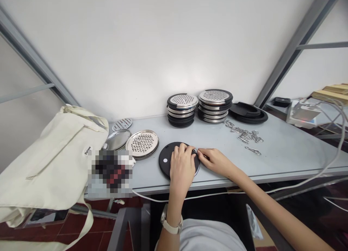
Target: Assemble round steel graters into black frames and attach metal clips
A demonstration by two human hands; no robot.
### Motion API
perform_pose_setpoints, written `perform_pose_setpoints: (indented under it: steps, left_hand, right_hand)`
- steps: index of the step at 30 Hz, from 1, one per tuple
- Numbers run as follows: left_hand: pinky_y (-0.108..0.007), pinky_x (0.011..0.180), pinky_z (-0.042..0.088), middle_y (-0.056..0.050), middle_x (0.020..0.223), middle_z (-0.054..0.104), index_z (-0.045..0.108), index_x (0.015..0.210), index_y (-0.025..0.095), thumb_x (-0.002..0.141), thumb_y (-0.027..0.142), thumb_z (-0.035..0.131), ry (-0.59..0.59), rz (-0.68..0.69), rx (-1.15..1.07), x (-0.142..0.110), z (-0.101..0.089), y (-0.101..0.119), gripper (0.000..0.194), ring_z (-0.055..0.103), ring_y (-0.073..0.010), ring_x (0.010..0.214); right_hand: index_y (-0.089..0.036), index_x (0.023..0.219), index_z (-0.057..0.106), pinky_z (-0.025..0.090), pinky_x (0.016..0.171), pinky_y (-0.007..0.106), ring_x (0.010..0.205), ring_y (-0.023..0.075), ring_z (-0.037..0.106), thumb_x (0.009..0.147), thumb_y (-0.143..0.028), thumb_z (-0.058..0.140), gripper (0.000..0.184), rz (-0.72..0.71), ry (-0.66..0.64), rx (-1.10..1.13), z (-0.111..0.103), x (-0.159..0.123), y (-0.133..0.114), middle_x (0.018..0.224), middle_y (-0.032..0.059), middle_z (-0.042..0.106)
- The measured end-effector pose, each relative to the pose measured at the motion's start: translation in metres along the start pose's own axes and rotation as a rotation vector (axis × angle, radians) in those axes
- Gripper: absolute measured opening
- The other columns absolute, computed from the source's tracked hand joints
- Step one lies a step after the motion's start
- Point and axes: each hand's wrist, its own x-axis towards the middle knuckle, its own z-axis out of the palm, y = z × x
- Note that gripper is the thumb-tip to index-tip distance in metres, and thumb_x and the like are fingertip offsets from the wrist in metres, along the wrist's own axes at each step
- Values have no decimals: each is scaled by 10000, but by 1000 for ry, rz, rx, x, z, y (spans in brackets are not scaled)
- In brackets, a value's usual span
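A black round disc point(166, 167) with a white dot lies on the table near its front edge. My left hand point(182, 160) rests over its right part, fingers bent and pressed together near the upper right rim, steadying it. At that same rim my right hand point(213, 160) is closed in a pinch on a small metal clip point(195, 151), mostly hidden by the fingers. To the left sits a perforated metal grater plate point(143, 143) on more plates. Several similar loose metal clips point(244, 133) are scattered at the right, with a single clip point(253, 150) nearer me.
Two stacks of black-rimmed grater discs, a left stack point(181, 109) and a right stack point(215, 105), stand by the wall. Black trays point(248, 113) lie beside them. A cream bag point(54, 160) covers the table's left end. A white cable point(296, 185) runs along the front edge.
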Motion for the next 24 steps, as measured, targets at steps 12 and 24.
perform_pose_setpoints:
  steps: [12, 24]
  left_hand:
    - [-338, 852, 417, -40, 1047, 554, 560, 1138, 262, 953, 245, 398, 1, 8, -11, 0, -2, 0, 246, 495, -204, 971]
    - [-334, 853, 424, -39, 1045, 554, 563, 1142, 270, 952, 235, 400, 0, 11, -18, 1, -2, 1, 253, 495, -202, 971]
  right_hand:
    - [-187, 732, 566, 316, 559, 238, 529, 130, 489, 948, -282, 335, 330, 2, -5, -9, 0, 0, -1, 641, 25, 618]
    - [-188, 755, 570, 322, 548, 239, 528, 130, 493, 945, -287, 342, 313, 5, 2, 4, 0, 0, -2, 654, 26, 620]
